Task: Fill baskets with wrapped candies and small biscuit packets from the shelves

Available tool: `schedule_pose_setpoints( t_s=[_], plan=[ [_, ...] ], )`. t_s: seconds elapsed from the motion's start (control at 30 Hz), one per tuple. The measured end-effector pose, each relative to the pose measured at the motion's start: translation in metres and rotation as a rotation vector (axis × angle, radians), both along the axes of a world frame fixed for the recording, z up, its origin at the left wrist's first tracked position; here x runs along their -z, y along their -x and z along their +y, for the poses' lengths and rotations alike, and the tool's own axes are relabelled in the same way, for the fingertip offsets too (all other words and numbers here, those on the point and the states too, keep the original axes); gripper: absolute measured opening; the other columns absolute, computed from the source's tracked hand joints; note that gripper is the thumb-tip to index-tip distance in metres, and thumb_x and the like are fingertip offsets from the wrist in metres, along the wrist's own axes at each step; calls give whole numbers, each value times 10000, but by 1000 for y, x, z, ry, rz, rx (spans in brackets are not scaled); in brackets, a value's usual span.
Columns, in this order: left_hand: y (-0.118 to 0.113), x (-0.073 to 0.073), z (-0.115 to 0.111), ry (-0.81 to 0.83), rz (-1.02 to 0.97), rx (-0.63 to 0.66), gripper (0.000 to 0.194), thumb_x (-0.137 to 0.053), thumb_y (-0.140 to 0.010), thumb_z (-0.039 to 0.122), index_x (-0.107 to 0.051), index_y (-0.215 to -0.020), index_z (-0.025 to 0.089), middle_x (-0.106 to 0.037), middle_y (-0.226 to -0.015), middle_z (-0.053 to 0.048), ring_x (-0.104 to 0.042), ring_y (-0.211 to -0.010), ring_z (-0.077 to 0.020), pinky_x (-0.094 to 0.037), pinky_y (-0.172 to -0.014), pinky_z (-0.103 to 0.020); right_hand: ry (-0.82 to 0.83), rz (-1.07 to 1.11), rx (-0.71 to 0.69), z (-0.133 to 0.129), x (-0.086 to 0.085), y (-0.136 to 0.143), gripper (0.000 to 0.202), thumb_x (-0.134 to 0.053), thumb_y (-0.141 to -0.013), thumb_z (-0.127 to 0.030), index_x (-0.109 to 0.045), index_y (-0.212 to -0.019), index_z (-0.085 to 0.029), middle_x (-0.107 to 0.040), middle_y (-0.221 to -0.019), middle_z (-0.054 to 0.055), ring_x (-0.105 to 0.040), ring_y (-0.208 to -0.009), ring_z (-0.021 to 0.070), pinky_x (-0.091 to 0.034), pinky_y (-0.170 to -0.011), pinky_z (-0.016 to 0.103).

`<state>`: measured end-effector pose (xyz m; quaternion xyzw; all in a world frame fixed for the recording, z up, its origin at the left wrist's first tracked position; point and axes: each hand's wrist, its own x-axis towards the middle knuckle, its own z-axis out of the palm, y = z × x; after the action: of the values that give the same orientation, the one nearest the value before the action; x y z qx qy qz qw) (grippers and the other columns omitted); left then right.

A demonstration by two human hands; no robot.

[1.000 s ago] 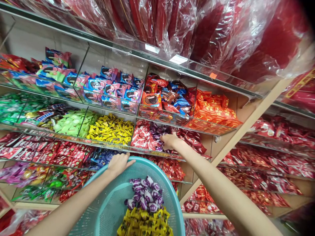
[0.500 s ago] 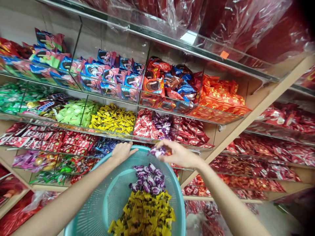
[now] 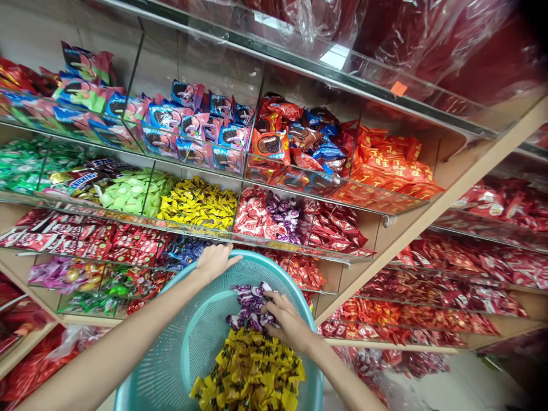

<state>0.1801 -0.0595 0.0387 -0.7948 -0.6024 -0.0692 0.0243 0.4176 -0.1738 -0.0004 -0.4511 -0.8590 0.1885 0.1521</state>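
Note:
A turquoise plastic basket (image 3: 194, 337) is tilted below the shelves. My left hand (image 3: 214, 261) is closed over its far rim, thumb along the edge. Inside lie purple-and-white wrapped candies (image 3: 245, 301) in a small pile. Nearer me is a larger heap of yellow wrapped candies (image 3: 252, 371). Reaching into the basket, my right hand (image 3: 285, 322) rests at the right side of the purple pile. Its thumb and fingers are apart and curved over the candies, partly covering them.
Clear-fronted shelf bins hold yellow candies (image 3: 197, 202), purple candies (image 3: 283, 217) and red-and-white candies (image 3: 254, 214). Above them are cookie packs (image 3: 270, 145) and orange packets (image 3: 391, 157). A wooden upright (image 3: 398, 228) stands at right, with more red-filled shelves beyond.
My right hand has come down from above the basket's far rim, where it held purple candies, to the purple pile inside. My left hand stays on the rim.

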Motion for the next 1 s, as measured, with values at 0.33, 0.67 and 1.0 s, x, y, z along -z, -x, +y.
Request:
schedule_pose_setpoints(
  t_s=[0.33, 0.67, 1.0],
  plan=[
    [-1, 0, 0, -13, 4, 6, 621, -227, -817, 648, -555, -997, 152, -654, -867, -156, -613, -831, -300, -411, -702, -360, 17, 345, 124, 18, -38, -18, 181, -539, -780, -254, -528, -957, -214, -554, -959, 30, -516, -899, 162, -402, -820, 309],
    [-1, -2, -1, -27, 1, 6, 593, -241, -824, 630, -557, -990, 156, -658, -854, -149, -621, -815, -301, -431, -678, -357, -86, -234, 113, 10, -1, -16, 215, -507, -746, -137, -543, -939, -222, -526, -957, 58, -517, -917, 220, -413, -791, 338],
    [1, 0, -1, -49, -6, 22, 533, -275, -843, 582, -556, -995, 155, -665, -824, -140, -628, -800, -311, -448, -659, -376, -224, 35, 141, 37, -96, -3, 148, -409, -865, -294, -535, -863, -217, -569, -864, 39, -540, -792, 176, -412, -710, 290]
  ],
)
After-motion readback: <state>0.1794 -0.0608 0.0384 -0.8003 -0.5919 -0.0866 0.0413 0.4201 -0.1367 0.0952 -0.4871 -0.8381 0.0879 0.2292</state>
